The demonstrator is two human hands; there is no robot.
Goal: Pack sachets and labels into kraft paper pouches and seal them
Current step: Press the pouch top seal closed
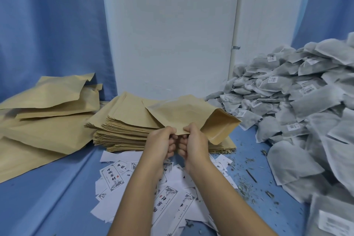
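A kraft paper pouch [183, 113] is held up over the centre, its mouth gaping toward the right. My left hand [161, 143] and my right hand [193, 142] sit side by side, both pinching the pouch's near edge. Under it lies a thick stack of flat kraft pouches [122, 126]. Printed white labels [113, 176] are scattered on the blue surface below my forearms. A large heap of grey sachets [298, 105] with small white tags fills the right side.
Bulging kraft pouches [44, 117] are piled at the left. Blue cloth [38, 207] covers the work surface, with dried herb crumbs [247, 182] and a dark stick between labels and sachets. A white wall and blue curtains stand behind.
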